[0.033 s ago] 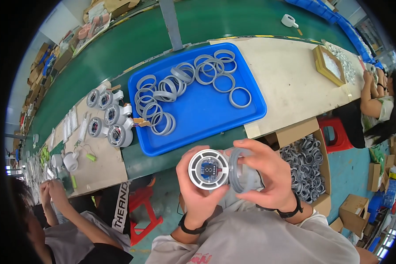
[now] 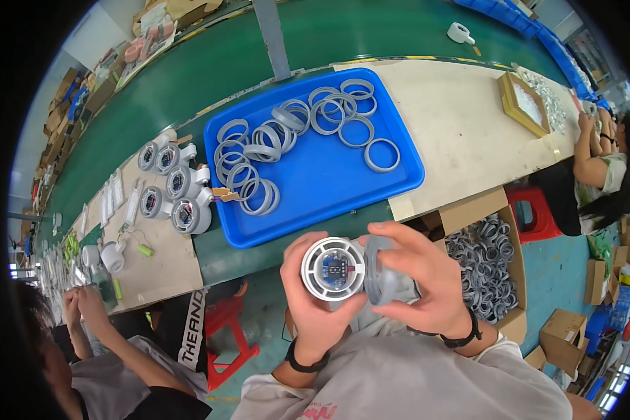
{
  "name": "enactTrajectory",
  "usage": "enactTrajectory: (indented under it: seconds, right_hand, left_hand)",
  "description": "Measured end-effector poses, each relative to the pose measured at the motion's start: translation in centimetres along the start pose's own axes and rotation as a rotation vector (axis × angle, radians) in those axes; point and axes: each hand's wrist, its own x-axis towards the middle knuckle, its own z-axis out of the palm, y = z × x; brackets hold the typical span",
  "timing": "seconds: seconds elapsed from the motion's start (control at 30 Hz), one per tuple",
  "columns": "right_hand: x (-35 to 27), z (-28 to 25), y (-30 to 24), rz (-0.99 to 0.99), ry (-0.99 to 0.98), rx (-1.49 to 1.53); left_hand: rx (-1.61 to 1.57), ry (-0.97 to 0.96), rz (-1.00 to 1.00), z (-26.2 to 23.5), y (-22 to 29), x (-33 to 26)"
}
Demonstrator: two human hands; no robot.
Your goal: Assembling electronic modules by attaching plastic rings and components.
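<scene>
In front of my body, my left hand (image 2: pixel 316 316) is closed round a white round housing (image 2: pixel 336 270). Its open face points up, with a spoked rim and a small blue circuit board inside. Beside it, my right hand (image 2: pixel 434 276) grips a grey plastic ring (image 2: pixel 374 274) between thumb and fingers. The ring is tilted nearly on edge, close to the housing's right side; I cannot tell whether they touch. Beyond my hands, a blue tray (image 2: pixel 322 199) holds several loose grey rings (image 2: pixel 382 155), mostly along its left and far sides.
Left of the tray stand several white housings with grey rims (image 2: pixel 186 215). A cardboard box (image 2: pixel 515 280) of grey rings sits at my right. A co-worker (image 2: pixel 129 364) works at lower left, another (image 2: pixel 602 168) at far right. A red stool (image 2: pixel 229 343) stands under the table.
The grey ring has turned slightly in my right hand, and the housing has shifted a touch to the right. Both grips stay the same.
</scene>
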Motion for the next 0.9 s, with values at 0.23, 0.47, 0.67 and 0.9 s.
enactTrajectory:
  seconds: [0.23,0.47,0.67,0.9]
  right_hand:
    - [-0.1,1.1,1.0,0.190,-0.256,-0.321]
    - [1.5,1.5,4.9,0.439,-0.303,0.372]
    - [0.6,3.1,4.4,0.446,-0.189,0.321]
    - [-0.5,5.1,2.4,0.019,-0.094,-0.017]
  left_hand:
    - [0.880,-0.015,0.392,0.0,-1.2,0.7]
    - [0.682,-0.384,0.283,0.8,-0.1,0.8]
    - [0.647,-0.455,0.159,-0.8,0.3,0.7]
    - [-0.036,0.065,-0.310,-0.5,-1.9,-2.6]
